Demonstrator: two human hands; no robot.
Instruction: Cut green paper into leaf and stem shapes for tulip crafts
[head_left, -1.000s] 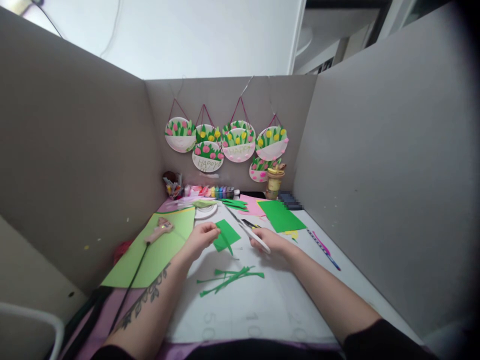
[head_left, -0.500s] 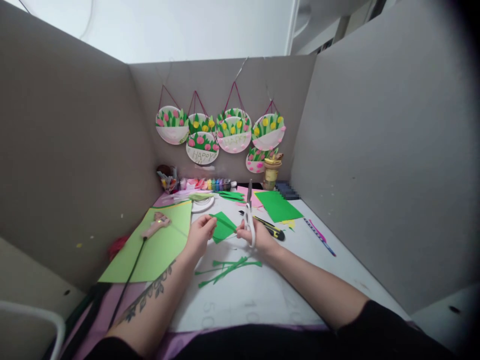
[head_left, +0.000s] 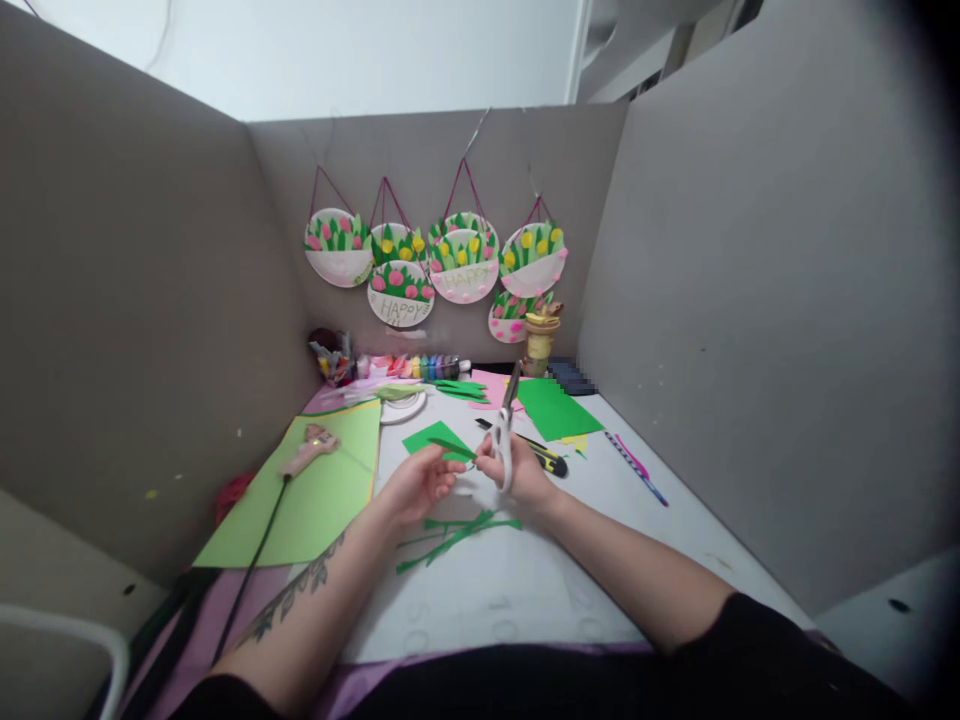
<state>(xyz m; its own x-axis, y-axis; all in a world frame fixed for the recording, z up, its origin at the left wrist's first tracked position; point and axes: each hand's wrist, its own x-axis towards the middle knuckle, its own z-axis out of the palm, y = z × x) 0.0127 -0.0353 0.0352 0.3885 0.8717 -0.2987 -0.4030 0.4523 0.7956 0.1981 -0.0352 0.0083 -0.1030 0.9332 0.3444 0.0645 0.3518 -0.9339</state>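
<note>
My right hand [head_left: 517, 472] holds white-handled scissors [head_left: 504, 440], blades pointing up and away. Its fingertips also pinch one end of a narrow green paper strip [head_left: 450, 447]. Just left of it, my left hand [head_left: 426, 484] has its fingers loosely curled near the strip's other end; whether they touch it I cannot tell. Behind the hands lies a green paper piece [head_left: 420, 438]. Several thin green strips [head_left: 450, 542] are crossed on the white table top [head_left: 540, 590] in front of the hands.
A glue gun [head_left: 309, 452] rests on light green sheets [head_left: 262, 520] at left. Behind my right hand is a yellow-black cutter [head_left: 553, 463]; a green sheet [head_left: 559, 408] and a pen [head_left: 651, 485] lie farther right. Decorated paper plates [head_left: 465, 275] hang on the grey back panel.
My left hand has moved down and its fingers have loosened from the strip. The scissors have tilted to the right. More of the green piece behind the hands shows.
</note>
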